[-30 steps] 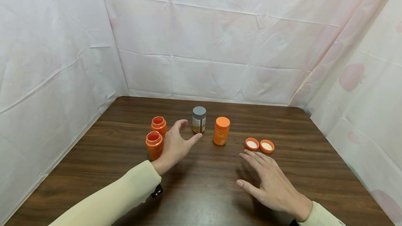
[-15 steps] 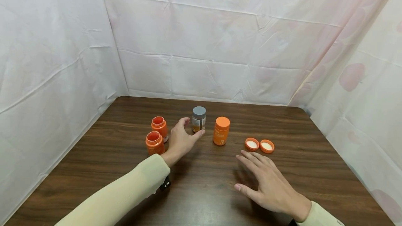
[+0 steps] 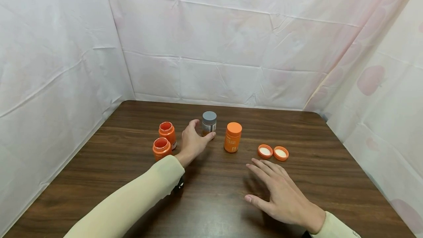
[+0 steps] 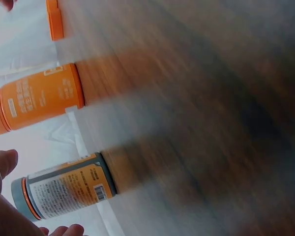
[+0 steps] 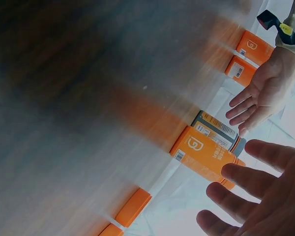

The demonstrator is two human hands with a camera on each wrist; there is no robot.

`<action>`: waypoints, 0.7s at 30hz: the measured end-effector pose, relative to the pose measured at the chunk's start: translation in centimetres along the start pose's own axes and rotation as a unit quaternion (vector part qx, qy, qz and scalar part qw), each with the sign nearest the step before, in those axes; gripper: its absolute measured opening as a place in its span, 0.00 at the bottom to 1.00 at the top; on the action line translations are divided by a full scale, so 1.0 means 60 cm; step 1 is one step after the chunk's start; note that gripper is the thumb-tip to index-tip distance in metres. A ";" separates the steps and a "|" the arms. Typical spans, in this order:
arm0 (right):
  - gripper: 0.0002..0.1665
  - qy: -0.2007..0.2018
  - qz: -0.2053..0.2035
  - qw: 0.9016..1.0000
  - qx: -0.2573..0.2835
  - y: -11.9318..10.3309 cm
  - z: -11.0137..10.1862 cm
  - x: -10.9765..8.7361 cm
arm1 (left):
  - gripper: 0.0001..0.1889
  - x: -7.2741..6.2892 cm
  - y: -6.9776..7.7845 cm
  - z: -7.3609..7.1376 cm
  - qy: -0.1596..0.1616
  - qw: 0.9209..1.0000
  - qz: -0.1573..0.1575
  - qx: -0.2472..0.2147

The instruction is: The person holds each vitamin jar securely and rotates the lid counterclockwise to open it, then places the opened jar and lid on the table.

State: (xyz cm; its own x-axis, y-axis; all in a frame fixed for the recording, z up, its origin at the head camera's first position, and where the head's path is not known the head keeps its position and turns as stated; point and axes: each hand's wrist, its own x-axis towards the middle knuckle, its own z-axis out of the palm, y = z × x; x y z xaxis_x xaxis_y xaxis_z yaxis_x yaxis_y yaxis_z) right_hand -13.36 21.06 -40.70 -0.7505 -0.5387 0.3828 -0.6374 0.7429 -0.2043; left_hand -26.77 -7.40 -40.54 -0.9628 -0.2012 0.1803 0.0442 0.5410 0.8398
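Note:
A jar with a grey lid [image 3: 209, 118] and an orange, white and grey label stands upright toward the back of the table. My left hand [image 3: 192, 141] is right beside it, thumb and fingers spread around its near side. In the left wrist view, the thumb and fingertips show a gap around the grey-lidded jar [image 4: 66, 189]. To its right stands an orange jar [image 3: 232, 139] with its orange lid on. My right hand [image 3: 282, 194] hovers low over the table with fingers extended and holds nothing. Just beyond its fingertips lie two orange lids [image 3: 265, 152], white inner sides up.
Two orange jars without lids [image 3: 162, 150] stand close together at the left, partly behind the left forearm. The dark wooden table [image 3: 214, 201] is bordered by hanging white sheets [image 3: 224, 39] at the back and both sides.
My left hand has moved forward and right, from beside the lidless jars up to the grey-lidded jar. My right hand has drifted slightly left. The jars and lids have stayed put.

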 end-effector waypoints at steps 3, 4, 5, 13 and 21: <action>0.45 0.000 0.001 1.000 0.001 0.000 0.000 0.000 | 0.42 0.009 -0.003 0.003 -0.002 1.000 -0.006 -0.005; 0.45 0.000 0.001 1.000 0.001 0.000 0.001 0.001 | 0.42 0.013 -0.004 0.005 -0.003 1.000 -0.008 -0.006; 0.45 0.000 0.001 1.000 0.001 -0.001 0.001 0.001 | 0.42 0.016 -0.005 0.006 -0.004 1.000 -0.008 -0.007; 0.45 0.002 -0.003 1.000 0.001 0.000 0.003 0.002 | 0.42 0.032 -0.010 0.019 -0.003 1.000 -0.010 0.001; 0.45 -0.002 0.001 1.000 -0.001 0.000 0.004 0.001 | 0.41 0.044 -0.010 0.029 -0.002 1.000 -0.010 -0.014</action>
State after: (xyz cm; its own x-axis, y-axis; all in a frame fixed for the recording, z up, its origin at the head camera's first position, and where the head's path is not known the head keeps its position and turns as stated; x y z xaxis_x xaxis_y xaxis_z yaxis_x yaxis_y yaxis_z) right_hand -13.45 20.97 -40.89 -0.7527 -0.5382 0.3792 -0.6353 0.7448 -0.2040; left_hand -29.80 -6.83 -41.48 -0.9646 -0.2082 0.1617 0.0326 0.5146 0.8568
